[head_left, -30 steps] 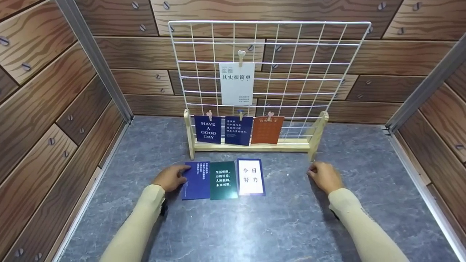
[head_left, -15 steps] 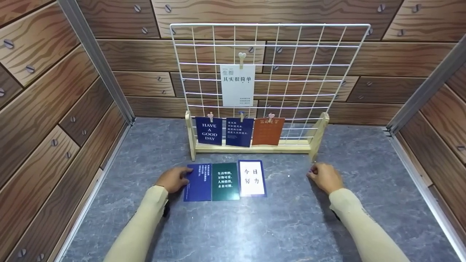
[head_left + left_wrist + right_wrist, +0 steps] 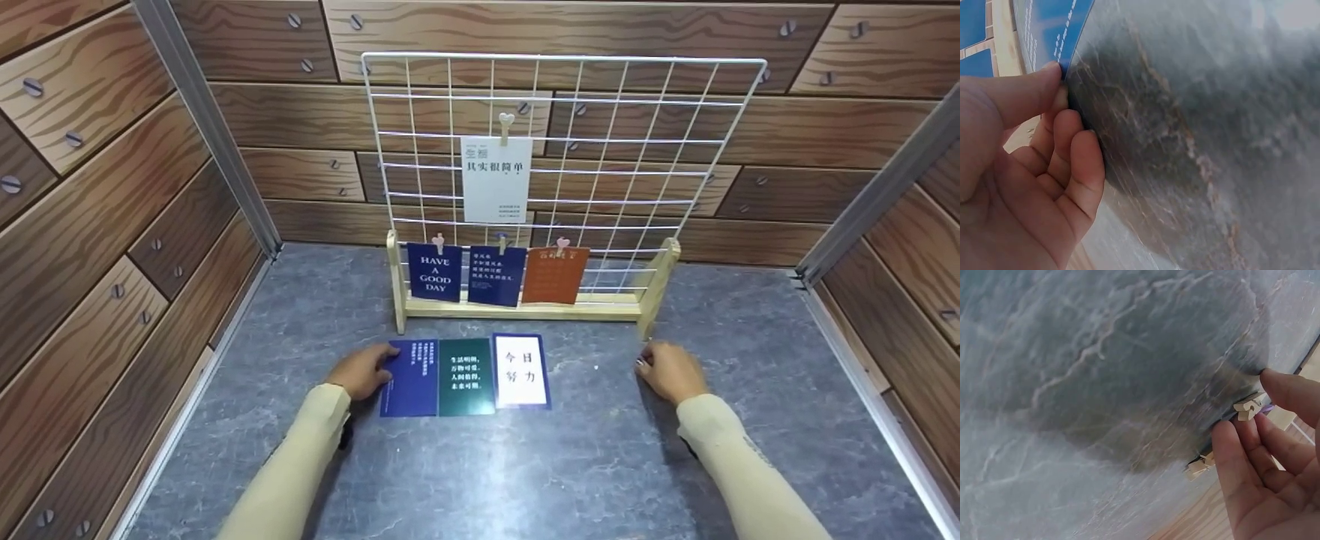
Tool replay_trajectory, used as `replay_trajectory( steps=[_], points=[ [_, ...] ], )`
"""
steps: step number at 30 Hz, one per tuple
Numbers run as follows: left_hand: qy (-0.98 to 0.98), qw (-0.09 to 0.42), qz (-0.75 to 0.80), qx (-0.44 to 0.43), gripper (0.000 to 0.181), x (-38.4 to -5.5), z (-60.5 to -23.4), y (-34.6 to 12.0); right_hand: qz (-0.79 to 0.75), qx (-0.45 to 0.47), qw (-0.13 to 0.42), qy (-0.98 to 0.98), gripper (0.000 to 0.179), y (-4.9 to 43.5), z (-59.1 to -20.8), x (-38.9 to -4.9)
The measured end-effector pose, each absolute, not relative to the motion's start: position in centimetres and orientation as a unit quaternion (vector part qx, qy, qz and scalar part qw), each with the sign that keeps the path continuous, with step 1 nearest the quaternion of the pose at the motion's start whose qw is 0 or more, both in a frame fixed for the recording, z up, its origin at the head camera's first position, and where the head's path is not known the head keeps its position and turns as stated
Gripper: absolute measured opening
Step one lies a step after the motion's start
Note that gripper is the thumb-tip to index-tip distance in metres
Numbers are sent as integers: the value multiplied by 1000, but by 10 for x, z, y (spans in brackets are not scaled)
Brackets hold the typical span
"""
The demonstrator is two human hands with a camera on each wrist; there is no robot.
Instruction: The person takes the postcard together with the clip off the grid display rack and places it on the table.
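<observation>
At the left edge of a dark blue card (image 3: 412,386) my left hand (image 3: 362,373) pinches the side between thumb and forefinger. The left wrist view shows the thumb (image 3: 1044,84) on the edge of the card, the other fingers curled below. Beside it lie a green card (image 3: 466,397) and a white card with a blue border (image 3: 521,371). My right hand (image 3: 673,371) is low on the table by the rack's right foot. Its fingers are curled about a small wooden clothespin (image 3: 1248,406) with a purple bit. A second clothespin (image 3: 1199,468) shows past its fingertips.
Behind the cards stands a white wire grid rack (image 3: 637,172) on a wooden base (image 3: 517,309). Clothespins hold a white card (image 3: 496,191), two blue cards and an orange card (image 3: 555,277) on it. Wood-patterned walls enclose the grey table (image 3: 585,465) on three sides.
The head view has shifted slightly, so the scene sits a little lower and to the right. Both hands stay almost where they were beside the cards and the rack.
</observation>
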State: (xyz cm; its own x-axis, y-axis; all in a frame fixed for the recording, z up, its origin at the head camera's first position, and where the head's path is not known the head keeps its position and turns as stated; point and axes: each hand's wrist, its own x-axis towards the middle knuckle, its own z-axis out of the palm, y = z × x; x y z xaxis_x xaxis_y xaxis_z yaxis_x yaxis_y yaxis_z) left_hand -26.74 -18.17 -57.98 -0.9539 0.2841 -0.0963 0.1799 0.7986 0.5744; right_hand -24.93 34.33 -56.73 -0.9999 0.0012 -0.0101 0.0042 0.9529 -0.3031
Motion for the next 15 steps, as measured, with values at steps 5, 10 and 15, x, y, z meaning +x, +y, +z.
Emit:
replay_trajectory(
  steps=[5,10,15],
  points=[
    [941,87,306,117,41,-269,-582,-185,-165,8,15,986,30,344,-568,-248],
    [919,101,369,96,39,-272,-589,-192,-198,9,21,980,32,348,-569,-247],
    [897,106,421,89,32,-273,-593,-198,-219,-1,26,975,35,352,-570,-245]
  ],
)
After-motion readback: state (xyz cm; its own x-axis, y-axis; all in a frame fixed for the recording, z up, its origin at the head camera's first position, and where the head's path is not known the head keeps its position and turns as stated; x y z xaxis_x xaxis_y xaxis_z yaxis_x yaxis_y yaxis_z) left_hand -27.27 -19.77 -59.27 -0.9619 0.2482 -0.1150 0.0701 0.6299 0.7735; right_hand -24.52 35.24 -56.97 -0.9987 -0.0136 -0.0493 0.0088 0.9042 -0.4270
